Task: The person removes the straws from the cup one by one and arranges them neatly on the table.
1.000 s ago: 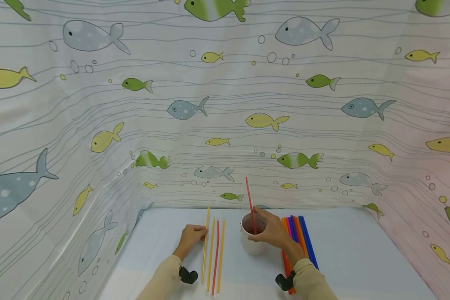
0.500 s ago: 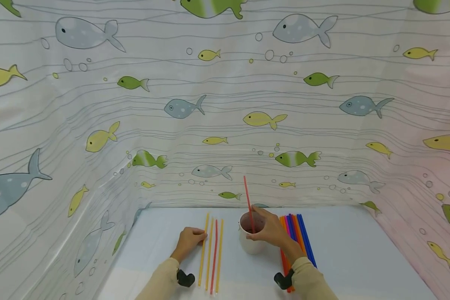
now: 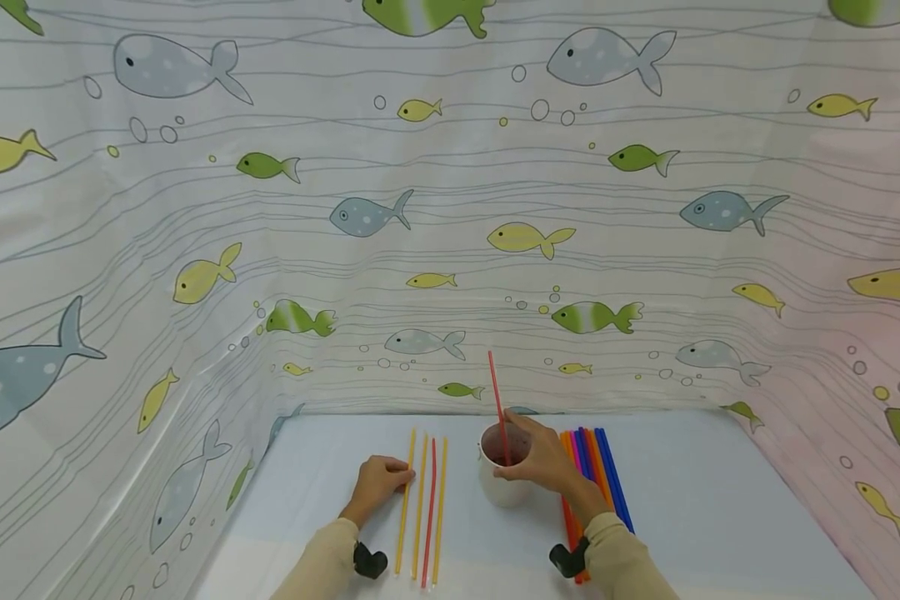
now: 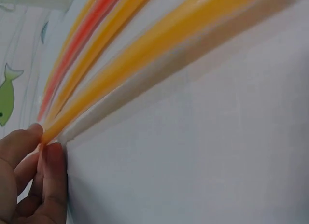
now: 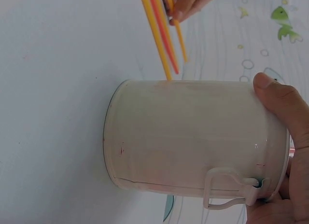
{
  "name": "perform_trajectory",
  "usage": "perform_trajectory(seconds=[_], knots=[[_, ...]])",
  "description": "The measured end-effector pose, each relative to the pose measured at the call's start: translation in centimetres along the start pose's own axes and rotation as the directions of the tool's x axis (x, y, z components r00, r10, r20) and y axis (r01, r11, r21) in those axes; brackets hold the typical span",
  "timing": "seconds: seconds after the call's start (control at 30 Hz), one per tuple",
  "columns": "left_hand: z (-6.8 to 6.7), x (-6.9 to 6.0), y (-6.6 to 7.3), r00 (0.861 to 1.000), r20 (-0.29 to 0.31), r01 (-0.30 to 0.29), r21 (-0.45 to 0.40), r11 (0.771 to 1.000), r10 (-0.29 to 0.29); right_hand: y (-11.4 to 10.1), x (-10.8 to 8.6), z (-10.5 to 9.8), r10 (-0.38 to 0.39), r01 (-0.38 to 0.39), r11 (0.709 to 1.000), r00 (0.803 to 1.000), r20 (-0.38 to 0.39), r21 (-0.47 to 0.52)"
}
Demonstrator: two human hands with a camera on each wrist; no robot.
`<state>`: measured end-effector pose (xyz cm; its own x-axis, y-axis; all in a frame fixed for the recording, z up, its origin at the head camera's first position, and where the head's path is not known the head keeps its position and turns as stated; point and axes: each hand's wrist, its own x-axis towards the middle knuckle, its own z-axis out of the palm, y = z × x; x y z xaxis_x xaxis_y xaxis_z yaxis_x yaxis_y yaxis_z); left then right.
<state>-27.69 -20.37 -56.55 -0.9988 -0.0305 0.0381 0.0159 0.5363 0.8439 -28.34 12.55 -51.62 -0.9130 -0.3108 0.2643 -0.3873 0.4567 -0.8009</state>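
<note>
At the left of the head view, my left hand (image 3: 378,487) pinches a yellow straw (image 3: 402,529) between thumb and fingertips. The left wrist view shows this straw (image 4: 145,60) slanting away from the fingers, its shadow on the white surface. Beside it lie another yellow straw (image 3: 419,521), a red straw (image 3: 430,508) and a third yellow one. My right hand (image 3: 543,458) grips the rim of a white canister (image 3: 504,490), thumb on the near side. Inside the canister leans a red straw (image 3: 495,383). A small clasp loop (image 5: 210,188) hangs on the canister's side.
To the right of the canister lies a row of orange, pink, purple and blue straws (image 3: 613,479), partly hidden under my right forearm. A fish-patterned curtain (image 3: 450,208) stands behind the white table (image 3: 690,500) and along both sides.
The yellow straw in my left hand has shifted slightly toward me, its far end now lower and closer in line with the others. My right hand stays on the canister. The head view shifted slightly.
</note>
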Motion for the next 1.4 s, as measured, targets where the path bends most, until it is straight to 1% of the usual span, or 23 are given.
perform_trajectory(seconds=[0.07, 0.1, 0.2, 0.37, 0.43, 0.53, 0.63, 0.7, 0.77, 0.87, 0.93, 1.03, 1.1, 1.17, 1.33, 1.4], knots=[[0.0, 0.1, 0.1, 1.000, 0.004, 0.002, -0.004, 1.000, -0.002, -0.1, 0.0, 0.0, -0.006, 0.006, 1.000, 1.000, -0.002, -0.001], [-0.1, 0.1, 0.1, 1.000, 0.008, -0.006, -0.002, 1.000, 0.006, -0.1, 0.0, 0.0, -0.008, 0.008, 1.000, 1.000, -0.002, -0.001], [-0.2, 0.2, 0.1, 1.000, 0.012, 0.001, 0.005, 1.000, -0.001, -0.2, 0.0, -0.1, -0.021, 0.021, 1.000, 1.000, 0.000, 0.001], [-0.4, 0.4, -0.2, 1.000, 0.005, 0.007, 0.042, 0.999, -0.007, -0.1, 0.0, -0.1, -0.022, 0.022, 1.000, 1.000, 0.008, 0.010], [-0.5, 0.7, -0.3, 1.000, -0.004, -0.007, 0.044, 0.999, 0.008, 0.0, 0.0, -0.2, -0.023, 0.023, 1.000, 1.000, 0.010, 0.014], [-0.6, 1.4, 0.2, 0.998, -0.014, -0.056, 0.027, 0.998, 0.056, 0.0, 0.0, -0.2, -0.028, 0.028, 1.000, 1.000, 0.008, 0.011], [-0.6, 2.4, 1.6, 0.991, -0.010, -0.133, 0.027, 0.991, 0.133, 0.1, 0.0, -0.1, -0.013, 0.013, 1.000, 1.000, 0.001, -0.002], [-0.4, 3.2, 3.0, 0.985, 0.006, -0.172, 0.025, 0.985, 0.172, 0.1, 0.0, -0.1, -0.006, 0.006, 1.000, 1.000, 0.001, -0.003], [-0.2, 3.7, 4.8, 0.978, 0.023, -0.206, 0.011, 0.979, 0.206, 0.1, -0.1, 0.0, -0.007, 0.007, 1.000, 1.000, 0.000, -0.001], [0.6, 4.3, 7.7, 0.971, 0.048, -0.230, -0.054, 0.972, 0.232, 0.0, 0.0, 0.0, -0.010, 0.010, 1.000, 1.000, -0.002, 0.008], [1.4, 4.7, 9.4, 0.967, 0.058, -0.239, -0.110, 0.965, 0.247, -0.1, 0.0, 0.0, -0.008, 0.009, 1.000, 1.000, -0.004, 0.011], [2.9, 5.2, 11.4, 0.961, 0.066, -0.254, -0.171, 0.952, 0.269, -0.2, 0.0, 0.0, -0.009, 0.009, 1.000, 1.000, -0.007, 0.010], [3.9, 5.4, 12.2, 0.958, 0.066, -0.260, -0.198, 0.945, 0.277, -0.3, 0.0, -0.1, -0.017, 0.017, 1.000, 1.000, -0.006, 0.011], [4.8, 5.5, 12.8, 0.959, 0.065, -0.259, -0.202, 0.944, 0.277, -0.3, 0.0, -0.1, -0.024, 0.024, 1.000, 1.000, -0.008, 0.007], [6.4, 5.3, 13.5, 0.968, 0.068, -0.223, -0.218, 0.950, 0.243, -0.2, 0.1, -0.1, -0.024, 0.024, 1.000, 1.000, -0.004, -0.016], [6.8, 5.3, 13.6, 0.967, 0.067, -0.225, -0.229, 0.947, 0.245, -0.1, 0.1, -0.1, -0.023, 0.023, 0.999, 1.000, -0.001, -0.026]])
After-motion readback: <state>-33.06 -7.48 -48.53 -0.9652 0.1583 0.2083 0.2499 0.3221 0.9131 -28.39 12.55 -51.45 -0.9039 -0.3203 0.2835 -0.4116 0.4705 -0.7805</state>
